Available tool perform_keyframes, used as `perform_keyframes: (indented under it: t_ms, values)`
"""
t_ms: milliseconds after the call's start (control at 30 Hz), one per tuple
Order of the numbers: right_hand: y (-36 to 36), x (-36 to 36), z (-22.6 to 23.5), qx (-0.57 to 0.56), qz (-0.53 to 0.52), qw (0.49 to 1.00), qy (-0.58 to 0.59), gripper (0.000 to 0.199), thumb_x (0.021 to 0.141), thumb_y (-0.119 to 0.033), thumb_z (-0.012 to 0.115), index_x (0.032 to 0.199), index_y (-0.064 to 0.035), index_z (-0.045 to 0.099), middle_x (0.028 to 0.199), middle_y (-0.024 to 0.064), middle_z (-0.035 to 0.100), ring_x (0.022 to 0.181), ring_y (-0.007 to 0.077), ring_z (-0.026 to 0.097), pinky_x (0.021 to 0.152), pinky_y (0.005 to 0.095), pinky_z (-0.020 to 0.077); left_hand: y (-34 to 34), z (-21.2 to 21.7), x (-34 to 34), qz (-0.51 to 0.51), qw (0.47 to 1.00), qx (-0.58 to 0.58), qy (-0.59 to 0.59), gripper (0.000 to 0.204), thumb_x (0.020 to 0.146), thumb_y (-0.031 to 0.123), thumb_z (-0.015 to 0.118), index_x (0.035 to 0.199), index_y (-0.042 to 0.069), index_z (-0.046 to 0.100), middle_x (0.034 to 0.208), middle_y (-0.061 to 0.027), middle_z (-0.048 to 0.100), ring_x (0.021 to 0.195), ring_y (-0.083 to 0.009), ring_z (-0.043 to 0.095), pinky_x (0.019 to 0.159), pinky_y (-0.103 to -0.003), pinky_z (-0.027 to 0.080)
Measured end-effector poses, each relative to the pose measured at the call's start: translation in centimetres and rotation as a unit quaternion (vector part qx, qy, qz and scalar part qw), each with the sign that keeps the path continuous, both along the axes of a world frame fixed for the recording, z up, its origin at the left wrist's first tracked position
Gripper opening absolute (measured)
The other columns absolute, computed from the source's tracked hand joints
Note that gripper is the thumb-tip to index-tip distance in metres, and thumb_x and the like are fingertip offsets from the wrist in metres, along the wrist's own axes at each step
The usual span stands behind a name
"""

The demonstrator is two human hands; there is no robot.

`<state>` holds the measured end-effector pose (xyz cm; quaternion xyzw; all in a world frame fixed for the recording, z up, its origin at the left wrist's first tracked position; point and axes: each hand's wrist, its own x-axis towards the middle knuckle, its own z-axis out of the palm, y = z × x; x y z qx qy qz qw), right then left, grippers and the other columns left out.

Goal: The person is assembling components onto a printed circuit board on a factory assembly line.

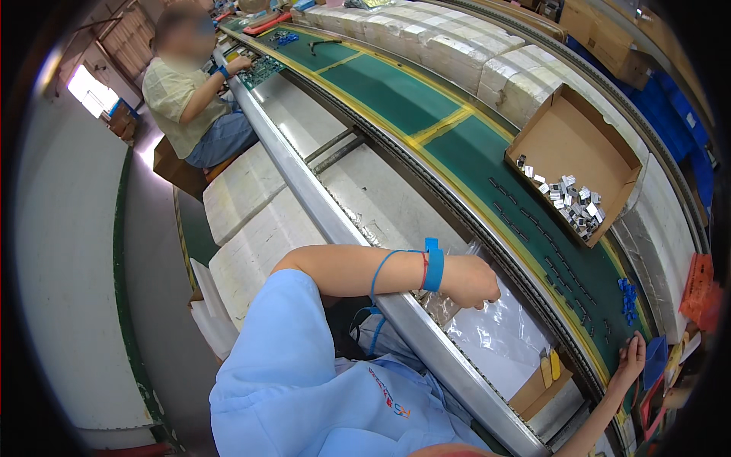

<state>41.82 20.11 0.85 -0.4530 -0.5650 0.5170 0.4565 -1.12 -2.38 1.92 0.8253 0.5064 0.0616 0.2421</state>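
My left hand point(468, 282), with a blue wrist strap point(434, 265) and its coiled cord, hangs over a clear plastic sheet point(487, 335) lying on white paper. Its fingers are curled in, and whatever they may hold is hidden. At the belt's near right end, my right hand point(629, 362) has its fingertips drawn together by the belt edge; anything between them is too small to make out. Just beyond it lies a small pile of blue parts point(627, 299). Rows of small dark parts point(560, 251) lie on the green conveyor belt point(388, 87).
An open cardboard box point(582, 141) with many small silvery parts point(576, 202) rests across the belt's far side. White foam blocks point(426, 34) line the far edge. A metal rail point(327, 202) runs along my side. Another person point(194, 99) works at the upper left.
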Motion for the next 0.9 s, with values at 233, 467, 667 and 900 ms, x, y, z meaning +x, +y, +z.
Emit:
perform_keyframes:
  t_ms: [233,467,667,900]
  values:
    - [-0.24,0.08,0.17,0.002,0.002,1.000,-0.002,0.027,0.091,-0.017,0.059,0.113,-0.0018,0.057,0.084,0.0011,0.057,0.061,0.0049,0.043,0.059,0.0193,0.0386,0.16,0.23,0.18,-0.001,1.000,-0.011,0.012,0.023,0.078,0.021,0.064,0.091,0.002,0.063,0.080,-0.0182,0.064,0.080,-0.0370,0.062,0.071,-0.046,0.048]
    - [-0.19,-0.13,0.09,0.005,0.001,1.000,-0.003,0.027,0.091,-0.017,0.059,0.113,-0.0016,0.057,0.084,0.0010,0.057,0.061,0.0049,0.043,0.059,0.0193,0.0385,0.00,0.00,0.10,0.006,1.000,-0.010,0.006,0.024,0.078,0.021,0.064,0.092,0.002,0.063,0.081,-0.0183,0.064,0.080,-0.0370,0.062,0.070,-0.046,0.048]
    - [-0.06,-0.05,0.03,0.000,-0.004,1.000,-0.011,0.026,0.091,-0.017,0.058,0.112,-0.0014,0.057,0.084,0.0008,0.057,0.061,0.0049,0.043,0.059,0.0188,0.0380,0.09,0.03,-0.01,-0.001,1.000,-0.011,0.009,0.024,0.077,0.021,0.064,0.092,0.002,0.063,0.080,-0.0188,0.064,0.079,-0.0373,0.062,0.069,-0.046,0.048]
    - [0.51,0.67,-0.35,0.005,0.008,1.000,-0.005,0.027,0.091,-0.018,0.058,0.113,-0.0014,0.058,0.085,0.0008,0.057,0.062,0.0044,0.042,0.059,0.0186,0.0382,0.18,-0.33,0.06,-0.005,1.000,-0.003,0.009,0.022,0.077,0.020,0.064,0.087,0.000,0.063,0.078,-0.0187,0.064,0.078,-0.0374,0.062,0.068,-0.047,0.048]
